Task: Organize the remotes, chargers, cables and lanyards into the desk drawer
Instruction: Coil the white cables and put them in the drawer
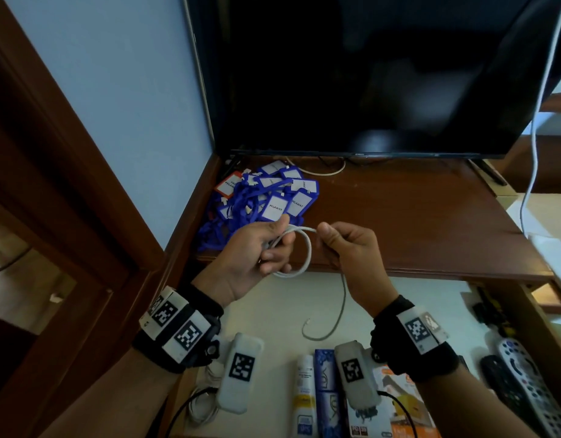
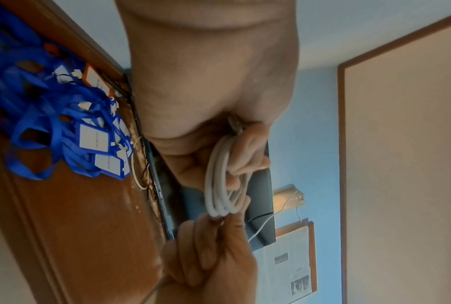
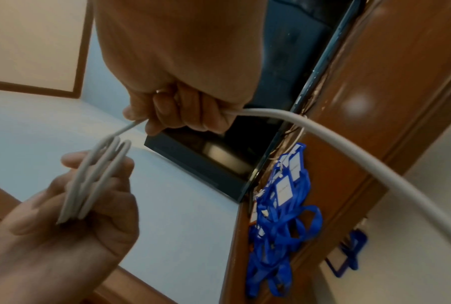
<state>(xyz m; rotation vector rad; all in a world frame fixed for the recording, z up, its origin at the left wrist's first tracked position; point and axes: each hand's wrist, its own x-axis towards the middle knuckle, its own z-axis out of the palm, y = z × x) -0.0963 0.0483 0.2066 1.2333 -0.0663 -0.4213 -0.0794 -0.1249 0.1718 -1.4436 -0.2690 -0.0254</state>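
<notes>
A white cable [image 1: 308, 251] is wound into a small coil, and my left hand [image 1: 274, 248] grips the loops [image 2: 219, 185] above the desk's front edge. To its right, my right hand [image 1: 329, 240] pinches the same cable [image 3: 323, 139] where it leaves the coil [image 3: 94, 179]. The loose tail [image 1: 339, 311] hangs down into the open drawer [image 1: 272, 308], its plug end free. A pile of blue lanyards with white badge cards [image 1: 266, 197] lies on the desk top just behind my hands. Two remotes [image 1: 522, 384] lie in the drawer at the right.
A dark TV [image 1: 367, 74] stands at the back of the desk [image 1: 415, 222]. A white wire [image 1: 538, 121] hangs at the right. In the drawer front are a tube [image 1: 304, 390], small boxes [image 1: 399, 403] and a white cable bundle [image 1: 203, 403].
</notes>
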